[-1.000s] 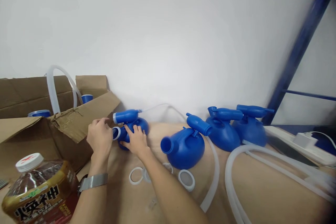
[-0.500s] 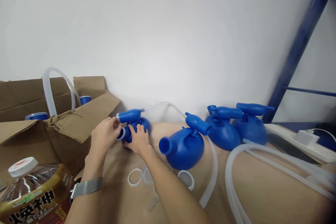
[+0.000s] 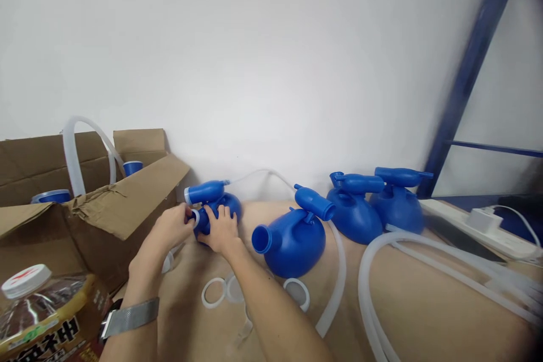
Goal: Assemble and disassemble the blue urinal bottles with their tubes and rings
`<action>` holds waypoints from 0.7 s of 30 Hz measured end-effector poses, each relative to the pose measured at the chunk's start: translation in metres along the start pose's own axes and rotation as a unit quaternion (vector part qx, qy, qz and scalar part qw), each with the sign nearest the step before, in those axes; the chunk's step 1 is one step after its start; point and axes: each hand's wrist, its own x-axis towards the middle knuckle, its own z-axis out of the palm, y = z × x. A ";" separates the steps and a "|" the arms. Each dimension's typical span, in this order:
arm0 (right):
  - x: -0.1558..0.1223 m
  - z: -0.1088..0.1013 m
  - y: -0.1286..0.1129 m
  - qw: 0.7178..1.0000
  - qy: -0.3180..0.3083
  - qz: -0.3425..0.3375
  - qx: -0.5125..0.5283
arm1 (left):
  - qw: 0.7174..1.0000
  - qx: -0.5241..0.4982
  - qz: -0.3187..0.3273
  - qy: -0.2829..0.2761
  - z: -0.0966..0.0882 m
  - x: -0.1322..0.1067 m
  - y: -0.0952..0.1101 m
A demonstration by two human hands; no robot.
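A blue plastic urinal bottle (image 3: pixel 229 207) lies on its side by the wall, its mouth facing left. My right hand (image 3: pixel 221 229) spreads over its body and grips it near the neck. A white ring (image 3: pixel 194 219) sits at the mouth, with the fingertips of my left hand (image 3: pixel 173 227) closed on its left edge; those fingertips are partly hidden. Above the neck is a blue cylinder (image 3: pixel 206 192) with a white rim, joined to a thin clear tube. To the right lies another blue bottle (image 3: pixel 297 246), its mouth uncovered and a similar cylinder on top.
Two more blue bottles (image 3: pixel 354 218) stand farther right beside coiled translucent hoses (image 3: pixel 367 277) and a power strip (image 3: pixel 509 237). White rings (image 3: pixel 213 293) lie in front. Left are an open cardboard box (image 3: pixel 123 203) and a drink bottle (image 3: pixel 51 311).
My left fingers have shifted down from beside the cylinder's rim to the ring at the bottle mouth. My right hand keeps its grip. The view has turned slightly.
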 end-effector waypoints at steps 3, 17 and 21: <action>-0.001 0.001 0.000 1.000 0.004 0.001 -0.002 | 0.999 -0.030 0.030 -0.033 0.000 -0.001 -0.002; 0.000 0.001 0.004 1.000 -0.003 -0.005 -0.012 | 0.982 -0.176 0.069 -0.025 0.003 -0.002 -0.005; 0.001 -0.001 0.009 1.000 -0.008 -0.011 -0.012 | 0.976 -0.204 0.076 -0.009 -0.032 -0.020 -0.010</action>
